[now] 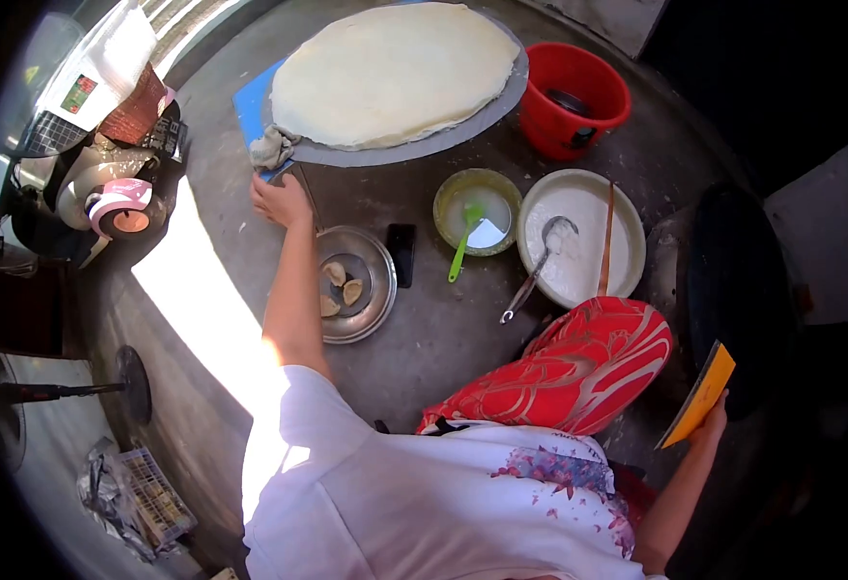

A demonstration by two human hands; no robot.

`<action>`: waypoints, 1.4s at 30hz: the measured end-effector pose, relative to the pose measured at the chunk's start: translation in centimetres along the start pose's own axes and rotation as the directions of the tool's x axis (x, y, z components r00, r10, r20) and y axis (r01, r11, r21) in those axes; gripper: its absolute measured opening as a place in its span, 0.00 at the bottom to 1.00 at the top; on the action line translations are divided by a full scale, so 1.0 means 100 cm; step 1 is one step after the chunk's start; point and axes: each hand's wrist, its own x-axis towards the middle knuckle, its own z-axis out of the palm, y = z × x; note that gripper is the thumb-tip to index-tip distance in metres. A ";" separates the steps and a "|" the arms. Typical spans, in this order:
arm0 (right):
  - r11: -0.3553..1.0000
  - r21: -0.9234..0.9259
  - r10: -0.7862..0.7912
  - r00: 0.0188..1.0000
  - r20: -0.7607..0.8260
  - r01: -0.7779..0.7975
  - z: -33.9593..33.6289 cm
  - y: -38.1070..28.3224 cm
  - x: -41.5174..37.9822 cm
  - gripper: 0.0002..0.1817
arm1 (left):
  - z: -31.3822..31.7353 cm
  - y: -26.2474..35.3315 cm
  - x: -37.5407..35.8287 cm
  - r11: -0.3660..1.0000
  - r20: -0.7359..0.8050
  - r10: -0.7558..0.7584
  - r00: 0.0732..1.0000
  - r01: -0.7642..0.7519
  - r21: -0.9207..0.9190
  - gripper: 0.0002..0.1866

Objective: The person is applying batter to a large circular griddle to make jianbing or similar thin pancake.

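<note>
My left hand (pixel 284 200) reaches to the near left corner of a blue board (pixel 253 104), just below a crumpled grey cloth (pixel 272 148). Its thumb and fingers look apart, with nothing seen between them. Over the board lies a grey round sheet (pixel 385 155) bearing a wide, pale, thin flatbread (pixel 395 72), perhaps a stack. Out at the right, my right hand (pixel 712 418) grips a flat yellow-orange panel (pixel 702 391) by its lower edge, tilted up beside a large dark round surface (pixel 743 290).
A cream basin (pixel 627 275) of white batter holds a ladle (pixel 556 237) and a wooden stick (pixel 607 232). Nearby are a bowl (pixel 440 203) with a green brush (pixel 467 227), a red bucket (pixel 612 92), a phone (pixel 401 253) and a metal plate (pixel 385 314) with dumpling-like pieces (pixel 352 291).
</note>
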 end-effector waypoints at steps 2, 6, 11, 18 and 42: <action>0.994 -0.030 0.105 0.995 0.002 -0.105 0.010 -0.005 -0.016 0.21 | -0.011 0.010 -0.002 0.998 0.032 0.058 0.998 -0.058 0.009 0.27; 0.985 0.169 -0.041 0.935 0.352 -0.020 0.016 -0.011 -0.034 0.20 | -0.025 0.019 -0.041 0.868 0.109 0.468 0.877 -0.432 -0.245 0.25; 0.916 0.392 -0.257 0.619 0.742 -0.089 0.079 -0.030 -0.098 0.19 | -0.102 0.056 -0.192 0.574 0.718 0.631 0.293 0.447 -0.686 0.28; 0.985 0.167 -0.126 0.514 0.848 -0.033 0.172 -0.007 -0.183 0.26 | -0.204 0.140 -0.278 0.223 0.811 0.552 -0.196 0.971 0.083 0.17; 0.950 -0.005 -0.283 0.870 0.404 0.312 0.072 0.027 -0.075 0.17 | 0.056 0.090 -0.053 0.925 0.347 0.373 0.860 -0.316 -0.211 0.21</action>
